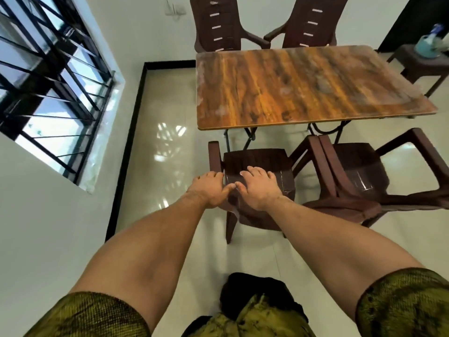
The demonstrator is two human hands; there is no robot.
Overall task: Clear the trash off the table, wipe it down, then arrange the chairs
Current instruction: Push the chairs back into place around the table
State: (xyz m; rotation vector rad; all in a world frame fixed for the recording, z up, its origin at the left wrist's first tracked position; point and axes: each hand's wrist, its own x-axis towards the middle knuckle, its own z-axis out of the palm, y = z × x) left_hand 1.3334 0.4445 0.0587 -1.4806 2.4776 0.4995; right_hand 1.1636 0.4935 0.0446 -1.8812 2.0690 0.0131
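The chair-arranging step is judged to be in hand: the brown chair (pixel 257 159), set at the near edge of the desk (pixel 303 88) by its left corner, is gripped along its back-top by the left hand (pixel 209 188) and right hand (pixel 260 188), and a straight push inward is called for next.
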